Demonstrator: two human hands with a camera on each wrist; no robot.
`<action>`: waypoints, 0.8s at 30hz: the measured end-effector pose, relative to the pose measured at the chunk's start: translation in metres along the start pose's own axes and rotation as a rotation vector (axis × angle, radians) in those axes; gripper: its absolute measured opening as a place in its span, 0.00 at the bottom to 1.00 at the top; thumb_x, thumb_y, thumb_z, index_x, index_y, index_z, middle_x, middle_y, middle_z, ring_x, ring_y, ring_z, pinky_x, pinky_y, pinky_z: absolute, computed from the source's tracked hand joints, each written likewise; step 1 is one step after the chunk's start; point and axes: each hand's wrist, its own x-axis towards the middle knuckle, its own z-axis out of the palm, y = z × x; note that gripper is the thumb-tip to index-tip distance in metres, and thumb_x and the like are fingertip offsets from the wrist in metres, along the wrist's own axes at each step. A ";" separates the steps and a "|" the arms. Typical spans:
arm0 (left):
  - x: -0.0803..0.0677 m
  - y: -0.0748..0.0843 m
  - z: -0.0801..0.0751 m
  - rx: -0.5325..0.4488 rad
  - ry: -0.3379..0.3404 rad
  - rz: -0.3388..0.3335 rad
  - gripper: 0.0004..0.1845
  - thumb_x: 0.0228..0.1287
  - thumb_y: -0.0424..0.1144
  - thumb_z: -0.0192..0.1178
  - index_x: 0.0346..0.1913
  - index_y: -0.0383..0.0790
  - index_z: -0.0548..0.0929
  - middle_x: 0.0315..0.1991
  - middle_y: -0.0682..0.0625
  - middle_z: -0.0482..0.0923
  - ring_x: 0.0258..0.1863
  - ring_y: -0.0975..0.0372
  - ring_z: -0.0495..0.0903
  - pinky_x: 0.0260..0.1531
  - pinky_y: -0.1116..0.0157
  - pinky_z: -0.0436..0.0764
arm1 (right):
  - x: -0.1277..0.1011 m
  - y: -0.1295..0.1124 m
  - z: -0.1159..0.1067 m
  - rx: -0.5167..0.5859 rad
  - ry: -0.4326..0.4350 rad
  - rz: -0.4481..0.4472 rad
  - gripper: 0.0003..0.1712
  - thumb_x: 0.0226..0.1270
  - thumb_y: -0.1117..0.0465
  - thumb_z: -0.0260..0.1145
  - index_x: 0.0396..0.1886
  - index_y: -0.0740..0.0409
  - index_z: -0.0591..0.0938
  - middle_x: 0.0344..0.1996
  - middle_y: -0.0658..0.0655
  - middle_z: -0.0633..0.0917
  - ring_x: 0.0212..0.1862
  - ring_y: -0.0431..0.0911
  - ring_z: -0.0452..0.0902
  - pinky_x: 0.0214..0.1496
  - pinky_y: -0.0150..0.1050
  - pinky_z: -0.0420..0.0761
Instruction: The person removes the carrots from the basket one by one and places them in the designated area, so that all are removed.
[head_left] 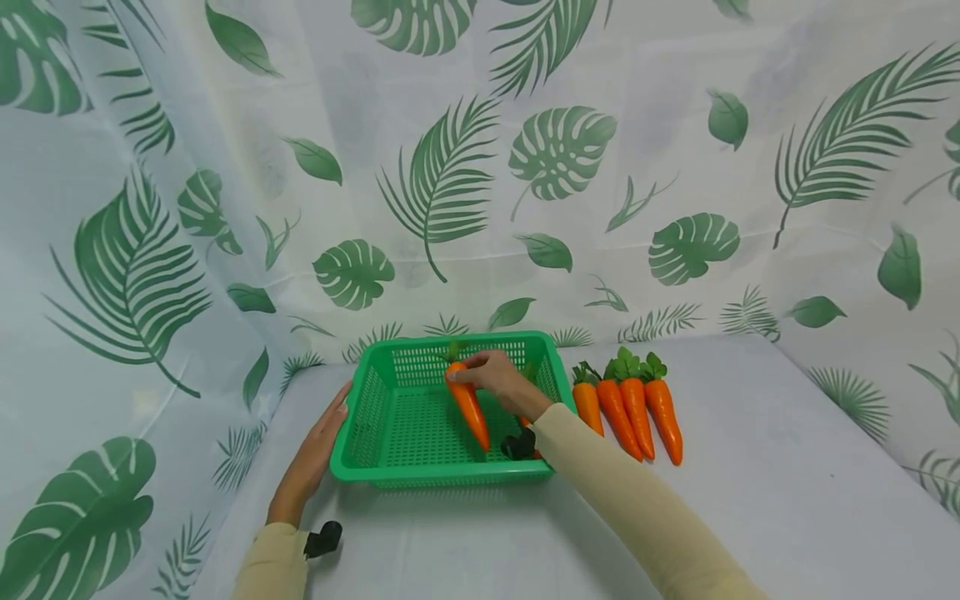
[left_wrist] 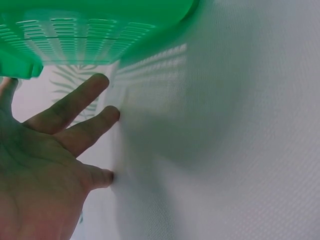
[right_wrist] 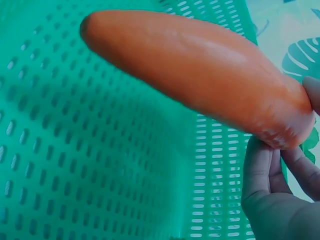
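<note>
At the far left, a curtain [head_left: 135, 275] printed with green leaves hangs behind and beside the worktop [head_left: 750, 500], which is covered in a pale cloth. The left hand [head_left: 318, 450] lies flat on that cloth against the left outer wall of the green basket [head_left: 360, 417], its grip spread, the fingers straight and holding nothing; the left wrist view shows the palm [left_wrist: 35, 175] and fingers [left_wrist: 75, 102] fanned out on the cloth just under the basket's slotted rim [left_wrist: 75, 35]. The sleeve on this arm is cream-coloured, and a small black strap end [head_left: 324, 537] sits by the wrist. The basket stands on the worktop near the back curtain, with perforated walls and floor. Over its middle, the right hand [head_left: 495, 375] pinches the thick top end of a carrot [head_left: 468, 408], which slants down with its tip pointing toward the basket's front and sits inside the walls; whether the tip touches the floor cannot be told. The right wrist view shows the same carrot [right_wrist: 195, 75] up close, held at its broad end by fingertips [right_wrist: 260, 170] over the green mesh. A bit of another orange piece [head_left: 528, 425] shows beside the right wrist inside the basket, mostly hidden. Just right of the basket, four carrots [head_left: 630, 404] with green tops lie side by side on the worktop, tips toward the person, touching or nearly touching one another.
</note>
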 end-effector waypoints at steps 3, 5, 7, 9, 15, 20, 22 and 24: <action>0.000 -0.001 0.001 0.002 -0.002 -0.007 0.34 0.90 0.60 0.33 0.89 0.54 0.47 0.88 0.50 0.41 0.86 0.50 0.37 0.80 0.38 0.40 | -0.001 -0.002 -0.002 0.008 0.021 0.004 0.24 0.73 0.59 0.75 0.61 0.69 0.84 0.52 0.64 0.87 0.49 0.56 0.84 0.59 0.55 0.84; 0.000 -0.001 0.001 0.003 -0.006 -0.007 0.34 0.90 0.60 0.33 0.89 0.55 0.47 0.88 0.50 0.41 0.86 0.50 0.37 0.80 0.38 0.40 | -0.002 -0.004 -0.004 0.015 0.030 0.003 0.23 0.73 0.59 0.76 0.60 0.69 0.84 0.52 0.64 0.87 0.49 0.56 0.84 0.60 0.56 0.83; 0.000 -0.001 0.002 -0.002 -0.009 -0.003 0.34 0.90 0.60 0.34 0.89 0.54 0.47 0.88 0.50 0.41 0.86 0.50 0.37 0.80 0.37 0.40 | -0.002 -0.005 -0.006 0.025 0.030 -0.003 0.22 0.73 0.59 0.76 0.59 0.69 0.85 0.51 0.63 0.87 0.49 0.56 0.84 0.61 0.56 0.83; 0.000 -0.001 0.003 -0.006 -0.010 0.004 0.34 0.90 0.59 0.34 0.89 0.54 0.47 0.88 0.50 0.41 0.86 0.50 0.37 0.80 0.37 0.40 | -0.003 -0.007 -0.009 0.034 0.032 -0.008 0.22 0.74 0.59 0.75 0.59 0.69 0.85 0.52 0.63 0.87 0.50 0.56 0.84 0.62 0.56 0.82; -0.001 0.001 0.002 -0.021 -0.014 0.040 0.34 0.91 0.57 0.36 0.89 0.51 0.49 0.88 0.49 0.43 0.86 0.49 0.38 0.80 0.38 0.41 | -0.010 -0.019 -0.020 0.036 0.057 0.011 0.26 0.74 0.57 0.74 0.64 0.69 0.82 0.56 0.65 0.86 0.56 0.59 0.82 0.65 0.57 0.80; -0.002 0.002 0.001 -0.021 -0.015 0.055 0.33 0.91 0.56 0.36 0.89 0.50 0.49 0.88 0.47 0.43 0.86 0.49 0.38 0.80 0.38 0.41 | -0.017 -0.031 -0.031 0.051 0.067 0.002 0.28 0.75 0.57 0.74 0.66 0.70 0.80 0.58 0.66 0.85 0.58 0.60 0.82 0.66 0.56 0.80; -0.002 0.002 0.000 -0.016 -0.014 0.054 0.33 0.91 0.56 0.36 0.89 0.50 0.49 0.88 0.47 0.43 0.86 0.49 0.38 0.80 0.38 0.41 | -0.020 -0.034 -0.035 0.069 0.058 -0.017 0.27 0.76 0.58 0.72 0.66 0.72 0.79 0.59 0.68 0.84 0.58 0.61 0.82 0.66 0.55 0.80; -0.002 0.002 0.000 -0.011 -0.013 0.049 0.33 0.91 0.56 0.35 0.89 0.51 0.49 0.88 0.47 0.42 0.86 0.49 0.38 0.80 0.37 0.41 | -0.021 -0.037 -0.039 0.095 0.056 -0.029 0.27 0.77 0.60 0.71 0.66 0.73 0.79 0.59 0.69 0.83 0.58 0.61 0.83 0.66 0.55 0.81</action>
